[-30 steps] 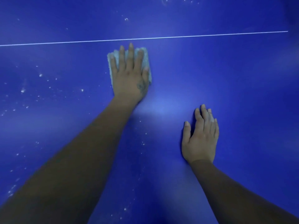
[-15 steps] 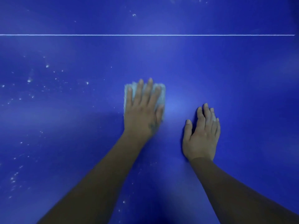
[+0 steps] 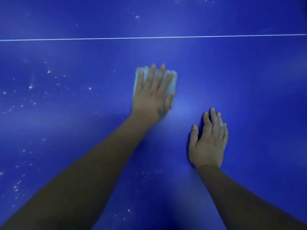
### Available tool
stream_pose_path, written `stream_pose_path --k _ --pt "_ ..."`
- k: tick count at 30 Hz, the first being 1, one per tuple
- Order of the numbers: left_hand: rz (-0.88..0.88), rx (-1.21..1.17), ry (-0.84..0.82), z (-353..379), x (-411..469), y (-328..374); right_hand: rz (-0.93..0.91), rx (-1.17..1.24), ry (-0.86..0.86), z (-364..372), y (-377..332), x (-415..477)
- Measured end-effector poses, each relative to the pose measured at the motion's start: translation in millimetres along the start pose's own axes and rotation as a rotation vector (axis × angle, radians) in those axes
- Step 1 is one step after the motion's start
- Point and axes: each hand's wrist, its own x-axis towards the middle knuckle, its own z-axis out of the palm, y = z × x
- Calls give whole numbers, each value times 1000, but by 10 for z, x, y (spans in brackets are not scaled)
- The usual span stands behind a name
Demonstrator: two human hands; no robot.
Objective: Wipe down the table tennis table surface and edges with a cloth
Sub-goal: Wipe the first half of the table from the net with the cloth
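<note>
Head view — left hand (image 3: 150,98), fingers (image 3: 152,75) spread, is pressing the cloth (image 3: 172,83) mid-wipe; next stroke is likely needing the dust specks (image 3: 30,87) at nine o'clock.

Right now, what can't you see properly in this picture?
Head view:
- Cloth: mostly hidden under the left hand, and blurred.
- Table tennis table: its edges are cut off by the frame.
- White specks: too small to tell what they are.
- Right hand: its palm faces down, hidden.
</note>
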Motion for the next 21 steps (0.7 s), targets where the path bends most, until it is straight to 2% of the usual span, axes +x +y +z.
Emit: stream_pose_path --k 4,7,11,16,18,21 --pt "-233 -22 -4 -135 627 -737 -11 -1 6 8 16 -9" --pt "-400 -21 69 -157 423 -994 -13 -8 5 14 22 -2" --pt "-478 23 135 -85 -645 -658 -7 1 -8 13 22 5" --pt "-486 -29 46 95 -2374 241 -5 -9 -12 2 23 -2" --pt "-477 -38 2 134 -2582 392 -3 -9 -12 -1 22 -7" --pt "-478 -35 22 111 -2192 259 3 -6 -37 -8 17 -10"
